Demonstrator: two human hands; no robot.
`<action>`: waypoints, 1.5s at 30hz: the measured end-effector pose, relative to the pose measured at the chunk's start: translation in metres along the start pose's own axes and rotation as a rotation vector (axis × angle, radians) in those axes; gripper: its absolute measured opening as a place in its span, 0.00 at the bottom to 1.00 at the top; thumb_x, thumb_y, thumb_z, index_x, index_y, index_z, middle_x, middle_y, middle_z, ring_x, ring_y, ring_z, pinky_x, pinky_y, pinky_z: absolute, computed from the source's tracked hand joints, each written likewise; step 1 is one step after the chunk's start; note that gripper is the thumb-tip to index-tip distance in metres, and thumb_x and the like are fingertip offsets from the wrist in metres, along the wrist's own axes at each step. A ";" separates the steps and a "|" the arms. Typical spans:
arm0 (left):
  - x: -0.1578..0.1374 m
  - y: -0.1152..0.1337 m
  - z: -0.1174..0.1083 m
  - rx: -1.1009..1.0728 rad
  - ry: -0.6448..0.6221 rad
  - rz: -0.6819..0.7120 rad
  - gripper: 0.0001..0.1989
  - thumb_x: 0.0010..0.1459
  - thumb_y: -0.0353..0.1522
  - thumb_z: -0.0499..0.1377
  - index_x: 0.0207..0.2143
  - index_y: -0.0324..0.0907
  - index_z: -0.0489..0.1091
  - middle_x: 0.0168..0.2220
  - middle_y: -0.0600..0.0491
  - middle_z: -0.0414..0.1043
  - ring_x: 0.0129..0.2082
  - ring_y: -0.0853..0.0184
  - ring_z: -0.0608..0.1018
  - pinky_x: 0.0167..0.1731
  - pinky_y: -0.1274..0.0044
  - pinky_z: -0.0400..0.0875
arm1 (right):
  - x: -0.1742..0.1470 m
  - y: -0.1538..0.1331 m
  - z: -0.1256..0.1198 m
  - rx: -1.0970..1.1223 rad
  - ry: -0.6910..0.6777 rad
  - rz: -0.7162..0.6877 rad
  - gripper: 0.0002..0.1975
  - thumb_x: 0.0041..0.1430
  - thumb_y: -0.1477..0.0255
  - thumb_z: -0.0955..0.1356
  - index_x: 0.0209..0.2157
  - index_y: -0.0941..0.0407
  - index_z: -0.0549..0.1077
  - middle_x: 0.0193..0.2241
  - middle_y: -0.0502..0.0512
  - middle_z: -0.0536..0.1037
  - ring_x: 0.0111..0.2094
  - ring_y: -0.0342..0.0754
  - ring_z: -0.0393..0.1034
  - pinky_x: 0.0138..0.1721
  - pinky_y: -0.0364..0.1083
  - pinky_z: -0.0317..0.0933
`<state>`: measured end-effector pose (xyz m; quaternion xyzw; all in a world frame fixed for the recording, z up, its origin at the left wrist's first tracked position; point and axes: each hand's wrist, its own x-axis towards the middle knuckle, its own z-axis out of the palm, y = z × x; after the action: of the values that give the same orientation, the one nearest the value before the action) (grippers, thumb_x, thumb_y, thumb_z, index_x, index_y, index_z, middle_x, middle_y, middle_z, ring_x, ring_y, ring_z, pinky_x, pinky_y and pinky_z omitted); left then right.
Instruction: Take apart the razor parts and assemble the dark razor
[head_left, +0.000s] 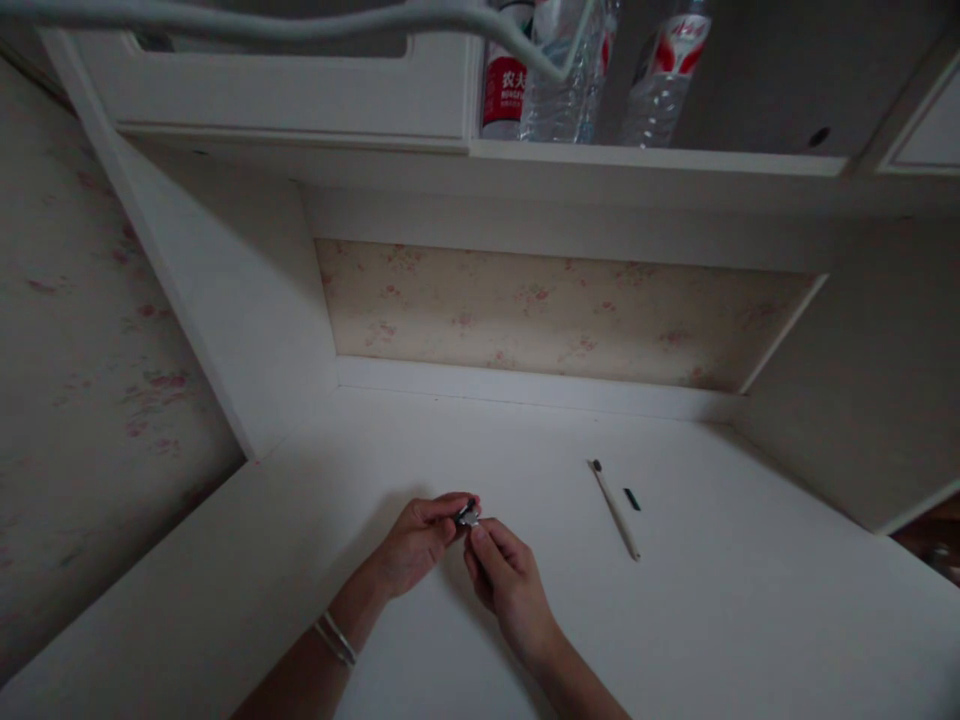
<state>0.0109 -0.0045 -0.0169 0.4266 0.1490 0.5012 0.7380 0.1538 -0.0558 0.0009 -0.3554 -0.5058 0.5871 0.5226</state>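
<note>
My left hand (420, 540) is closed in a pinch around a small black-and-silver object (469, 515), held above the white desk (300, 560). The fingers of my right hand (510, 585) are closed at its silver end, and the two hands almost meet there. Fingers cover much of the object, so its kind is unclear. To the right of my hands lies a toothbrush (616, 510) with a pale handle and dark bristles. Beside the toothbrush is a short dark strip (632, 499), flat on the desk.
Behind the desk runs a floral-papered wall (495, 310) between side panels. Overhead, a shelf (660, 158) holds several plastic bottles, among them one with a red-and-white label (679, 45). A pale curved bar (300, 25) crosses the top of the view.
</note>
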 end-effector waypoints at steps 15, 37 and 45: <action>-0.003 0.008 -0.001 0.146 0.005 -0.003 0.15 0.44 0.37 0.70 0.37 0.43 0.78 0.47 0.46 0.73 0.40 0.64 0.73 0.42 0.74 0.66 | 0.002 -0.013 -0.006 0.146 -0.169 0.130 0.23 0.59 0.51 0.65 0.29 0.59 0.67 0.16 0.43 0.63 0.10 0.34 0.44 0.11 0.38 0.35; 0.004 0.006 0.006 0.174 0.229 0.121 0.18 0.42 0.36 0.71 0.37 0.40 0.78 0.40 0.46 0.76 0.37 0.64 0.75 0.43 0.73 0.66 | 0.010 -0.006 -0.014 -0.053 -0.029 0.001 0.21 0.55 0.54 0.69 0.40 0.57 0.70 0.21 0.46 0.68 0.17 0.39 0.60 0.19 0.38 0.57; 0.004 0.004 0.006 0.401 0.301 0.115 0.17 0.48 0.36 0.67 0.42 0.41 0.75 0.40 0.48 0.75 0.38 0.64 0.74 0.40 0.75 0.67 | 0.014 0.001 -0.015 0.104 0.000 0.012 0.19 0.57 0.57 0.69 0.43 0.56 0.75 0.36 0.57 0.75 0.28 0.44 0.68 0.28 0.43 0.64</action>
<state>0.0141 -0.0032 -0.0097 0.4926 0.3289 0.5609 0.5784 0.1653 -0.0389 -0.0022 -0.3308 -0.4723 0.6157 0.5370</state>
